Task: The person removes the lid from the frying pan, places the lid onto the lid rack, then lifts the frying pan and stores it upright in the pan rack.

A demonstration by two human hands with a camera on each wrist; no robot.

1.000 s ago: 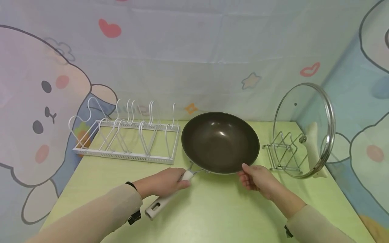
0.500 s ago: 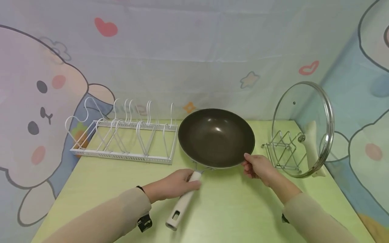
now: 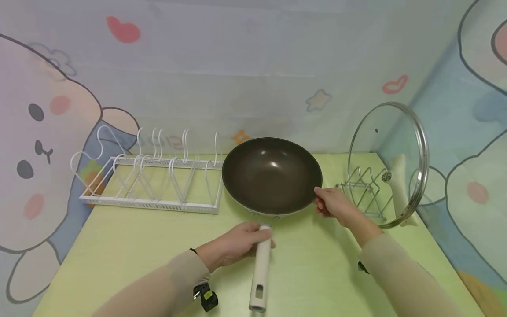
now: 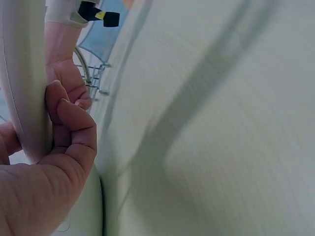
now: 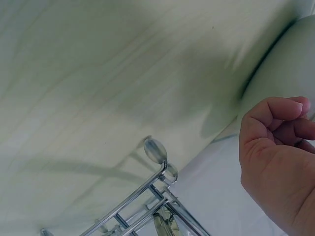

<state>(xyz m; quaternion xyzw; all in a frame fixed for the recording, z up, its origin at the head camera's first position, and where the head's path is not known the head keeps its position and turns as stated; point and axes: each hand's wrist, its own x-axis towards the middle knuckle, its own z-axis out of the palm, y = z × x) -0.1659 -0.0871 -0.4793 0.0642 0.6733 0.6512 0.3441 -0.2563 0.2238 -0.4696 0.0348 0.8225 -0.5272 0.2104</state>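
Observation:
A dark-coated wok [image 3: 273,174] with a pale underside sits mid-table in the head view, its inside facing up. Its cream handle [image 3: 260,273] points toward me. My left hand [image 3: 241,242] grips the handle close to the pan, thumb on top; the left wrist view shows its fingers [image 4: 74,123] curled beneath. With thumb above and fingers curled below, my right hand [image 3: 334,204] pinches the wok's right rim. In the right wrist view, that hand [image 5: 280,157] is beside the wok's pale outer wall [image 5: 290,69].
On the left stands a white wire rack [image 3: 158,203] with upright dividers. A small chrome rack [image 3: 366,189] at the right holds a glass lid [image 3: 421,154] on edge, close to the right hand. A printed cloth backdrop [image 3: 237,88] borders the light green table [image 3: 158,246].
The wok has turned, its handle swinging from lower left to point toward me. My left hand has moved right with the handle, and my right hand farther back along the rim.

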